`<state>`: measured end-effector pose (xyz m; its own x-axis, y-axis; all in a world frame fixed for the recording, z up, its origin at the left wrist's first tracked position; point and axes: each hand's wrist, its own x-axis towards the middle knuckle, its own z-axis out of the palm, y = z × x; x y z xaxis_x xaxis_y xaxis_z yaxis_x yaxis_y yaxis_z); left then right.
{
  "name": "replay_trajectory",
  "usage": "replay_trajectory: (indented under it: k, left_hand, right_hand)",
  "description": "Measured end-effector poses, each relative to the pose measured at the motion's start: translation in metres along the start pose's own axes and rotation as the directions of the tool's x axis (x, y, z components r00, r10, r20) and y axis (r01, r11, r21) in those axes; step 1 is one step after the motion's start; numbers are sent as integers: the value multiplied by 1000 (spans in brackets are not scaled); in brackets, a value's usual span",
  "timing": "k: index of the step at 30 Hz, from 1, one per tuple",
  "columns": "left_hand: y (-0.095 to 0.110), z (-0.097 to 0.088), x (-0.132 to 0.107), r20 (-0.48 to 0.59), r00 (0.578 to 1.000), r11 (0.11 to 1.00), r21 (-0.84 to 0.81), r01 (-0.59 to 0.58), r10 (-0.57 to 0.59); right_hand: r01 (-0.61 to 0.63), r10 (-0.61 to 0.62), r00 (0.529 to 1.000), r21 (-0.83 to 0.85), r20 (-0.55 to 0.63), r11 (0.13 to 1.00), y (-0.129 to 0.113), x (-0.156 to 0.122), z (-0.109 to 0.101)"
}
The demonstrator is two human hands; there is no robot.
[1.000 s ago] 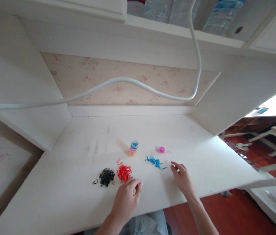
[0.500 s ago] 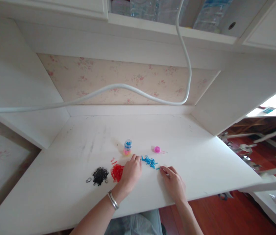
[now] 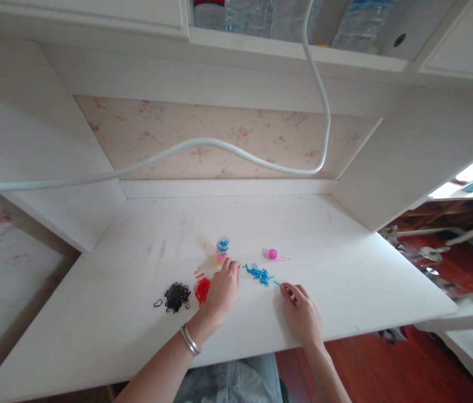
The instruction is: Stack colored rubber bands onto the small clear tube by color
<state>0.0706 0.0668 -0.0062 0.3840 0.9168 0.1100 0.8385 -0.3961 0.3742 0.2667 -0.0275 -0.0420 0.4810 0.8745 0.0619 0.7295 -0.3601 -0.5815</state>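
Observation:
A small pile of blue rubber bands (image 3: 260, 274) lies on the white desk between my two hands. My right hand (image 3: 302, 314) pinches one blue rubber band (image 3: 277, 282) at the pile's lower right edge. At the pile's left side, my left hand (image 3: 223, 288) has its fingers drawn together; whatever they hold is too small to make out. Its back and wrist partly cover a pile of red rubber bands (image 3: 202, 290). Just behind those fingers stands a small clear stacked container (image 3: 222, 247) with blue on top and pink lower down.
Black rubber bands (image 3: 177, 296) are heaped to the left. A round pink piece (image 3: 272, 254) with a pale pink band beside it sits behind the blue pile. A white cable (image 3: 211, 143) hangs across the view, under a shelf with plastic bottles (image 3: 248, 17).
The view has shifted slightly. My right hand has pulled a little away from the pile, and more of the blue band shows at its fingertips. My left hand stays near the pile's left side.

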Motion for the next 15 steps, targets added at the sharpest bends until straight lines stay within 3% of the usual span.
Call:
replay_trajectory:
  k: [5, 9, 12, 15]
  left_hand:
    - [-8, -35, -11, -237, 969, 973, -196, -122, 74]
    - [-21, -72, -5, -399, 917, 952, -271, -141, 22]
    - [-31, -86, 6, -448, 894, 964, -243, -108, -13]
    - [-35, -87, 15, -436, 900, 978, -196, -75, -18]
  right_hand:
    - [-3, 4, 1000, 24, -25, 1000, 1, 0, 1]
    - [-35, 35, 999, 17, -16, 999, 2, 0, 3]
    - [-27, 27, 1000, 14, -14, 1000, 2, 0, 3]
    - [-14, 14, 1000, 14, -17, 1000, 2, -2, 2]
